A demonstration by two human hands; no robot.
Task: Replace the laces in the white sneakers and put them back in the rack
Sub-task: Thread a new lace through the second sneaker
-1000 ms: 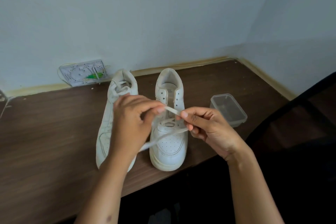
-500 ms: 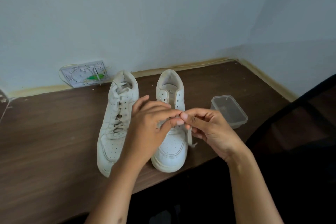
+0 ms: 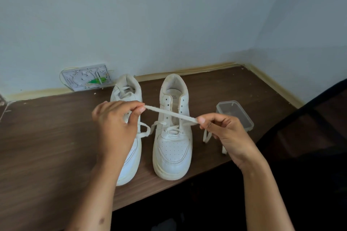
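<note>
Two white sneakers stand side by side on the brown table [image 3: 47, 146], toes toward me. The left sneaker [image 3: 129, 159] is laced and partly hidden behind my left hand [image 3: 116, 127]. The right sneaker [image 3: 173, 146] has lace only through its lowest eyelets. A flat white lace [image 3: 170, 113] is stretched taut above the right sneaker. My left hand pinches one end of it and my right hand [image 3: 225, 135] pinches the other side, with the loose tail hanging below that hand.
A clear plastic container [image 3: 235, 114] sits right of the sneakers. A white wall plate with wires and a green bit [image 3: 87, 78] leans at the wall behind. The table's front edge runs just under the toes; dark space lies below and to the right.
My hands were together over the right sneaker; they have pulled apart sideways, drawing the lace straight and taut between them.
</note>
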